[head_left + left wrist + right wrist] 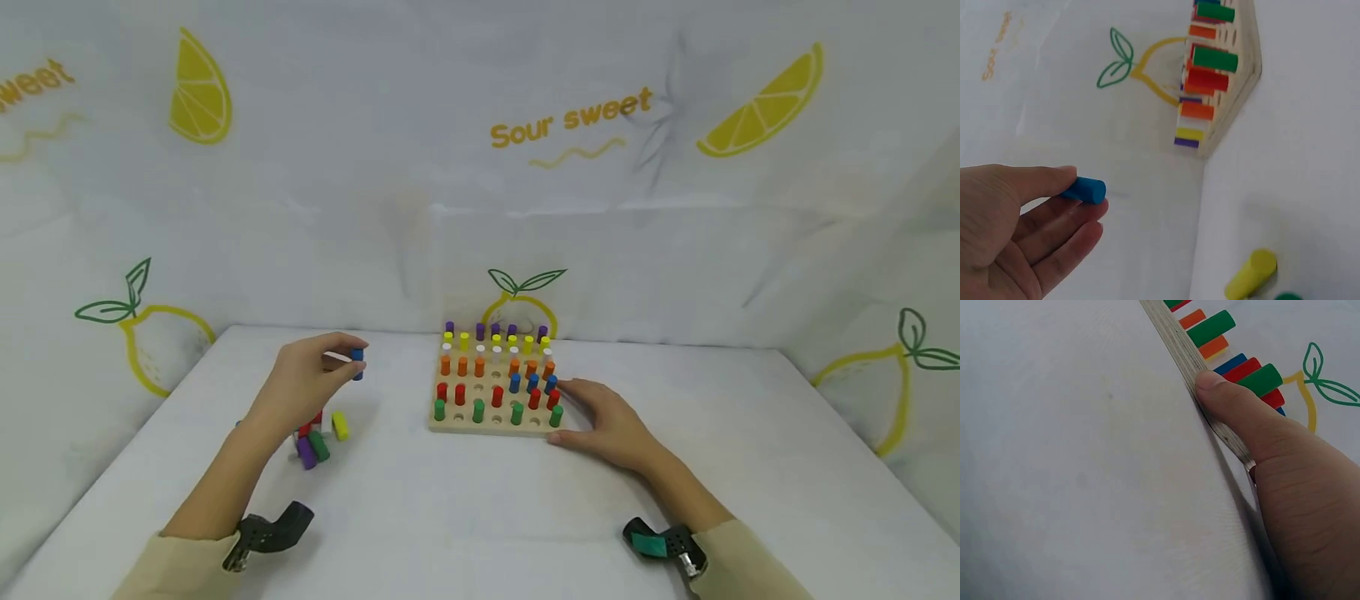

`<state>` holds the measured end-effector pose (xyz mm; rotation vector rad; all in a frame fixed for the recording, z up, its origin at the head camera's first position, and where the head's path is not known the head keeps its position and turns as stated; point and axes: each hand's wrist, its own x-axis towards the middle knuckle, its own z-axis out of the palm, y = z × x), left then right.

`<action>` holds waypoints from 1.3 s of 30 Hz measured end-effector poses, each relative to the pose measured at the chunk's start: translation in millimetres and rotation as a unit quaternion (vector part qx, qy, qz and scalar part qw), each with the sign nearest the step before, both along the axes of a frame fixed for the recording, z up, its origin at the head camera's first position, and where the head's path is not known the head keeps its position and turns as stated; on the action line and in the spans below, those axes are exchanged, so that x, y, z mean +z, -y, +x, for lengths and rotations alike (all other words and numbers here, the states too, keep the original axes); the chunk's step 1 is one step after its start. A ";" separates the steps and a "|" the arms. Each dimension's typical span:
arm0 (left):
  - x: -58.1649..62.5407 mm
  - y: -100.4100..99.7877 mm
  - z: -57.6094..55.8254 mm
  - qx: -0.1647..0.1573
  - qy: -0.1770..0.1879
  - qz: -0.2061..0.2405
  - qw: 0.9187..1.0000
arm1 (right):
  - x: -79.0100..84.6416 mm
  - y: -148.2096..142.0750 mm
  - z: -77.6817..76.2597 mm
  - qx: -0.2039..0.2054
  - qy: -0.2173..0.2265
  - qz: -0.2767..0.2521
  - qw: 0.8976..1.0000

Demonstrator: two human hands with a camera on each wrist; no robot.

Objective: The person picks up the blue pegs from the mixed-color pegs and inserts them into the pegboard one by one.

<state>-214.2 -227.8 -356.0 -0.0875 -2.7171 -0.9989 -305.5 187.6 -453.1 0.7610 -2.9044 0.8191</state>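
The pegboard (pixel 491 430) stood near the bench's (pixel 465 508) far edge; the right hand (pixel 615 425) held its near right corner in a wide grip. Leftward, the left hand (pixel 296 383) pinched a blue peg (pixel 1091 190) in a narrow grip, open room between peg and board. Loose pegs (pixel 320 446) lay toward the left edge.
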 end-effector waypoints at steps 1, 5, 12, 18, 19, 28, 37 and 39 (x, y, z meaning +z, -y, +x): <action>0.6 -6.1 -2.4 -0.008 -0.002 0.001 1.000 | -0.1 0.7 -0.4 0.000 0.000 0.002 1.000; 5.3 -34.8 -17.4 -0.046 -0.006 0.005 0.999 | -0.6 2.1 -0.9 -0.004 -0.002 0.010 1.000; 21.8 -84.1 -49.0 -0.102 -0.036 0.041 0.993 | -0.8 3.3 -2.5 -0.007 -0.006 0.010 1.000; 15.8 -108.0 -62.5 -0.122 -0.063 0.078 0.987 | -2.1 2.5 -0.1 -0.011 0.004 0.013 1.000; 13.3 -109.7 -63.2 -0.125 -0.063 0.075 0.987 | -2.2 2.4 0.6 -0.010 0.005 0.014 1.000; -6.6 -110.1 -71.0 -0.088 -0.102 0.072 0.988 | 1.9 2.0 1.0 -0.002 -0.017 0.028 0.999; -35.1 -123.5 -78.2 -0.092 -0.098 0.080 0.988 | 0.9 3.4 -0.3 -0.001 -0.010 0.029 1.000; -40.5 -126.4 -78.4 -0.090 -0.095 0.080 0.988 | 0.5 3.5 -0.4 -0.002 -0.009 0.031 0.999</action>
